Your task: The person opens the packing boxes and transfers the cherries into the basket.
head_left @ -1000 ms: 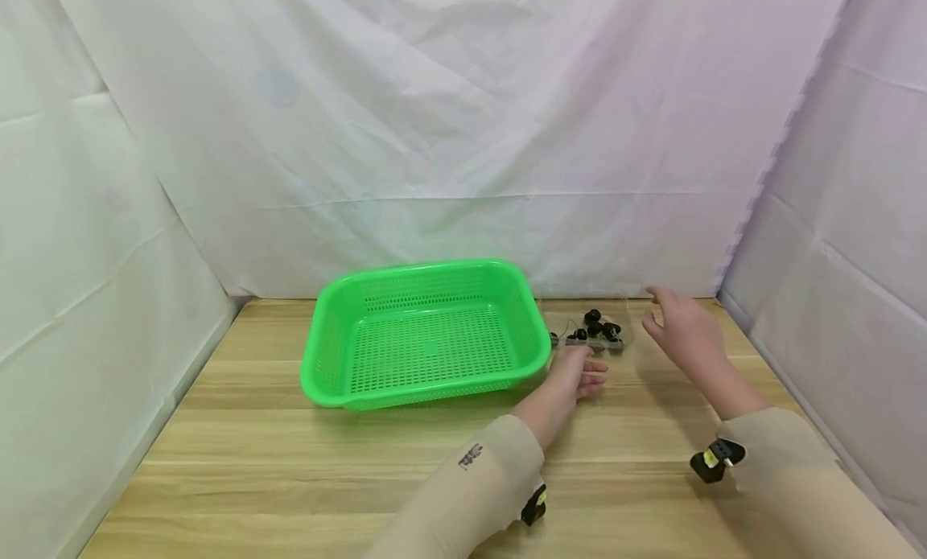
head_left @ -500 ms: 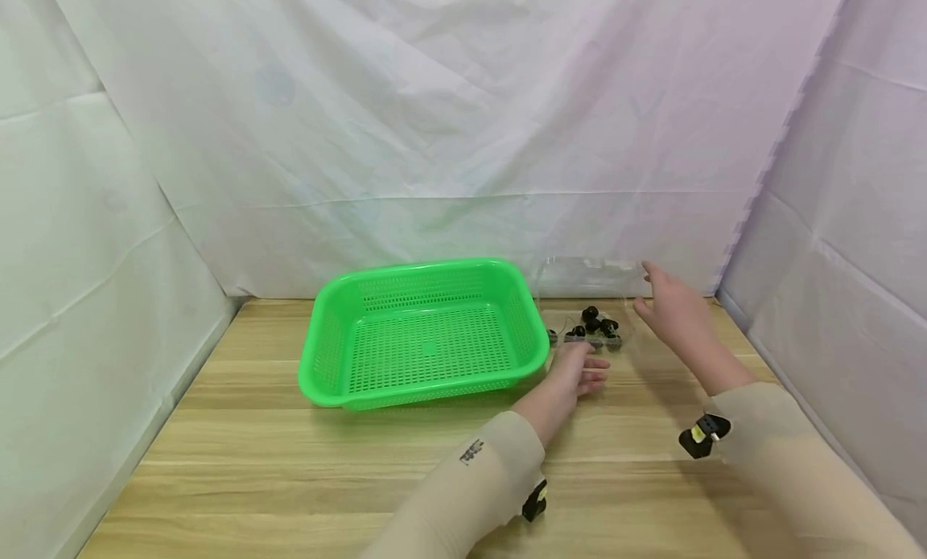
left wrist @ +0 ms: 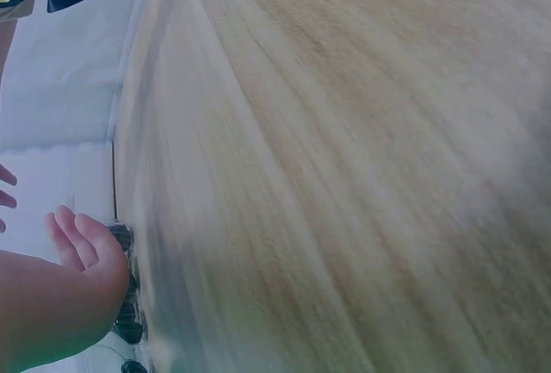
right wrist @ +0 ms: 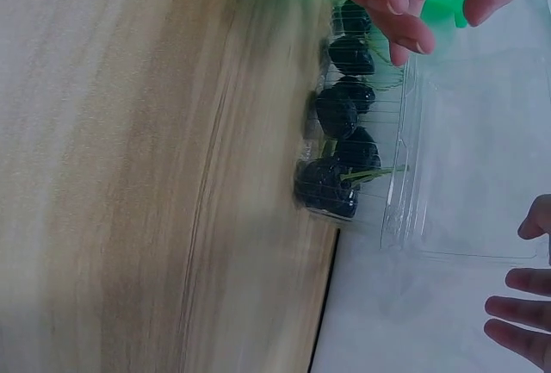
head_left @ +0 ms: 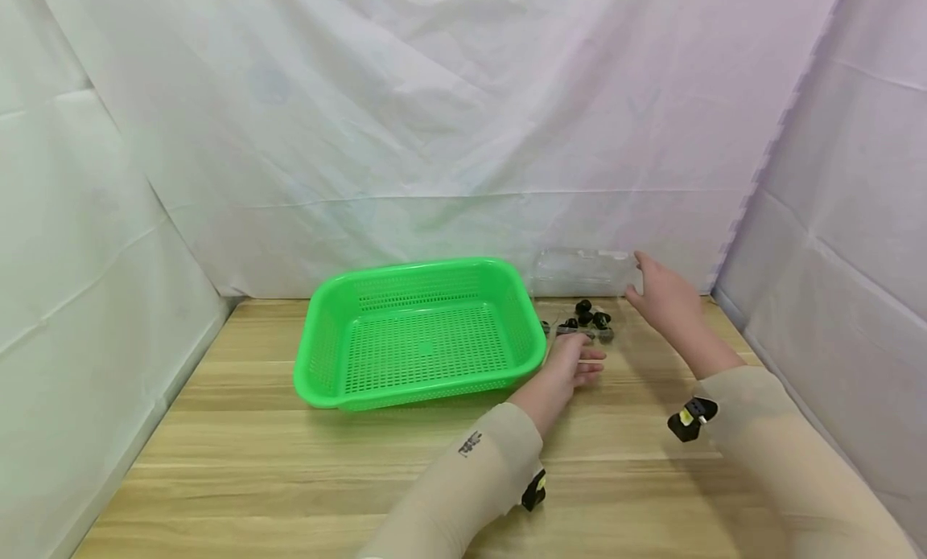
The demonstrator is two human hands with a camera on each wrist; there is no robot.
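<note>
A clear plastic clamshell box (right wrist: 368,211) stands on the table right of a green basket (head_left: 425,390). Inside lie several dark, round fruits (right wrist: 337,113), some with thin green stems. Its transparent lid (head_left: 579,276) is raised at the back, near the white cloth. My left hand (head_left: 559,374) lies at the box's front side, its relaxed fingers pointing right. My right hand (head_left: 668,297) is beside the lid's right edge, thumb and fingers spread apart. In the right wrist view the lid corner comes right up to those fingers (right wrist: 519,308).
White cloth (head_left: 405,141) encloses the back and both sides. The wooden table (head_left: 304,478) runs forward from it. The basket's right rim is close beside the left hand and the box. A small black camera is strapped to each sleeve.
My right hand has moved up and slightly left, and the clear lid has risen at the back. The left hand stays at the box front. The whole view has shifted slightly.
</note>
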